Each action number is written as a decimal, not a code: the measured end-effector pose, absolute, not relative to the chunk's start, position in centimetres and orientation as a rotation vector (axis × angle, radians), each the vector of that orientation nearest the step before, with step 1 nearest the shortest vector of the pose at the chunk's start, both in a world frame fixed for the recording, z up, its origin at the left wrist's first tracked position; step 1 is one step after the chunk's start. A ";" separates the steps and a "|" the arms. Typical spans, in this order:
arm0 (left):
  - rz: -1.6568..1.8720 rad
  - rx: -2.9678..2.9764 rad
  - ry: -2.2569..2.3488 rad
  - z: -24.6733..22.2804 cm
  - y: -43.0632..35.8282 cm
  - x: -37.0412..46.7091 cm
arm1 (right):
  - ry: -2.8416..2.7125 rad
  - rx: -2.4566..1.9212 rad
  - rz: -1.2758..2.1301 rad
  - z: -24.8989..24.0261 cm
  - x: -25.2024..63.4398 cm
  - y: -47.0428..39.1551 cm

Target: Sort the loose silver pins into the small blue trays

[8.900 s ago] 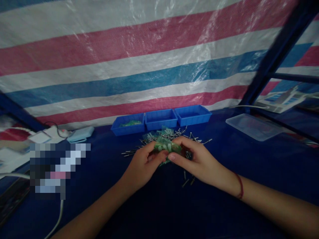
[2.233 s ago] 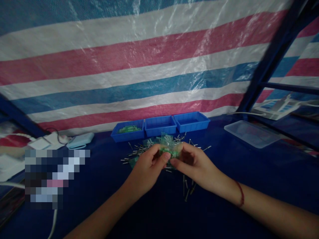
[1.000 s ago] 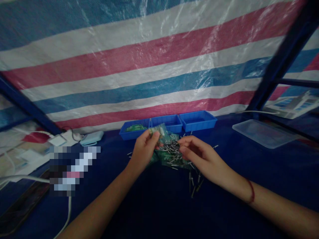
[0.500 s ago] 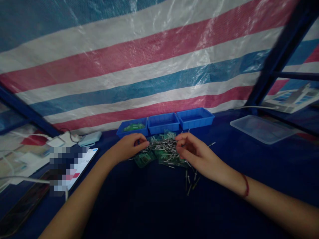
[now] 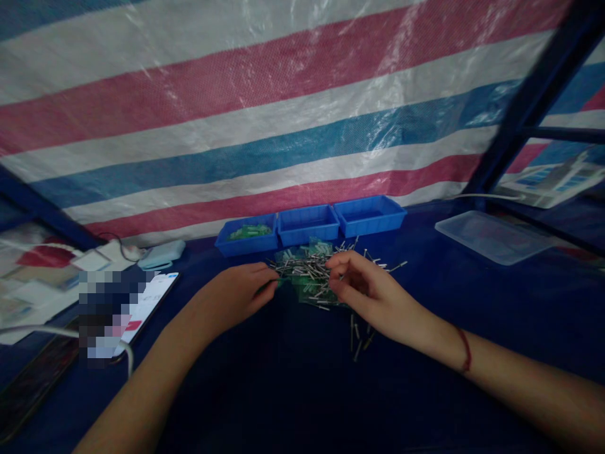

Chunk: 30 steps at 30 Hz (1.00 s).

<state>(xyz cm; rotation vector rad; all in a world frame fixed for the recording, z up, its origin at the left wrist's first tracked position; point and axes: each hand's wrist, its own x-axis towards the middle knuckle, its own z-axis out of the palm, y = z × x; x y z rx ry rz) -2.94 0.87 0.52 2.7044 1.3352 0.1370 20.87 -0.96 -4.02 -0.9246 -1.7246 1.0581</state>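
Observation:
A heap of silver blind rivets (image 5: 314,268) lies on the dark blue tabletop, with small green plastic bags (image 5: 309,291) under and among them. My left hand (image 5: 248,289) is at the heap's left edge, its thumb and fingers pinched on a small green bag that mostly hides behind them. At the right side of the heap is my right hand (image 5: 362,284), with curled fingers and the thumb close to the fingertips. Whatever may be between those fingertips is too small to make out. A few loose rivets (image 5: 357,334) lie below the right hand.
Behind the heap stand three blue bins; the left bin (image 5: 222,243) holds green bags, beside the middle bin (image 5: 307,234) and right bin (image 5: 371,217). A clear plastic lid (image 5: 491,236) lies right. Phones (image 5: 151,309) and a white cable (image 5: 51,329) are left.
The green bag at the heap's lower left has left its spot and is now at my left fingertips. My left hand has turned more palm-down; the view has tilted slightly downward.

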 end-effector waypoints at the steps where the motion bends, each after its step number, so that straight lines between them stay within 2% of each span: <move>1: 0.241 2.688 1.322 0.9 0.8 -2.9 | -1.741 -0.925 1.043 -4.0 20.9 -1.1; 7: 0.898 2.093 1.328 0.6 0.3 -1.0 | -1.794 -0.939 1.046 -3.4 20.5 -1.8; 14: 0.876 1.660 1.006 -1.7 -1.2 2.4 | -1.656 -0.689 1.423 -2.9 20.3 -1.5; 20: 0.916 1.642 0.968 -3.3 -1.3 2.9 | -1.671 -0.830 1.361 -3.6 20.4 -1.4; 25: 0.997 1.704 1.015 -4.4 -0.9 2.7 | -1.689 -0.782 1.427 -3.8 20.0 -1.5; 30: 1.020 1.730 0.961 -4.8 -0.8 2.5 | -1.711 -0.826 1.335 -4.0 19.9 -1.5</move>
